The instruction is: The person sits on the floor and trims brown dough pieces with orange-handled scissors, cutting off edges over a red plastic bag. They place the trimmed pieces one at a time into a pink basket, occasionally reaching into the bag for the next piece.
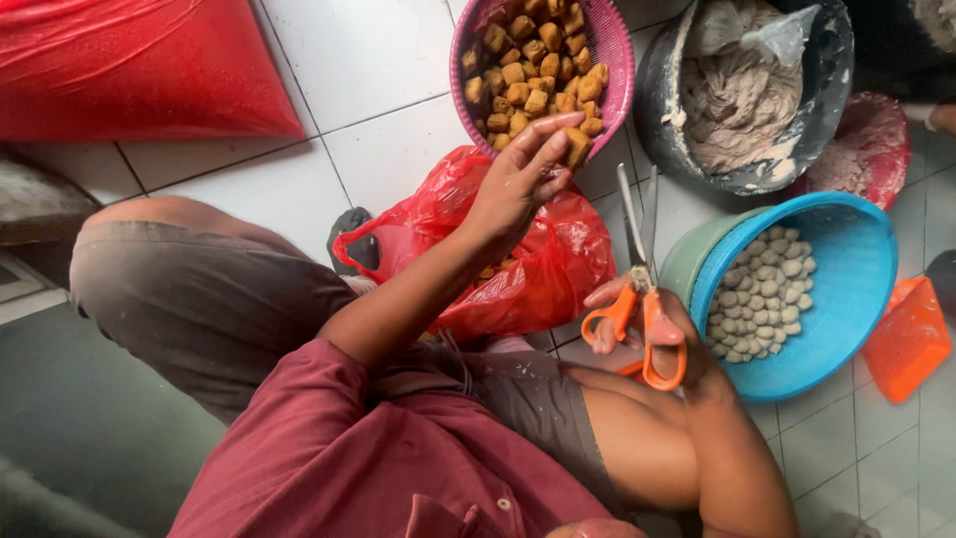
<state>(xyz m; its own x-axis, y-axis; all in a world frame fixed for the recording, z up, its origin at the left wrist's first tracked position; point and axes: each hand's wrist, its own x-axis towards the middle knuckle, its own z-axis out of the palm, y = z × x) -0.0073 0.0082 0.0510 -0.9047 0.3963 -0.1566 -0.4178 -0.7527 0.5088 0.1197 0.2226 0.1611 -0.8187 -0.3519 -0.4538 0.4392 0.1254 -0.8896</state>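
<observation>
Head view. Left hand (523, 179) over pink basket (609, 60) rim, fingers (553, 134) pinching one fried tofu puff (578, 145), loosely closed around it, thumb underneath. Right hand (662, 334) gripping orange scissors (637, 299), fingers through loops, blades upright and nearly closed, just beside blue bowl (856, 289) of pale balls (762, 294). Best done, judging by layout: lifting puff clear of heap, keeping pinch light to avoid crushing, holding blades away from left fingers. Red bag (538, 259) below basket, grey tub (827, 80) of paste behind.

A single head-worn camera looks steeply down, close over the lap and the tiled floor (378, 60).
</observation>
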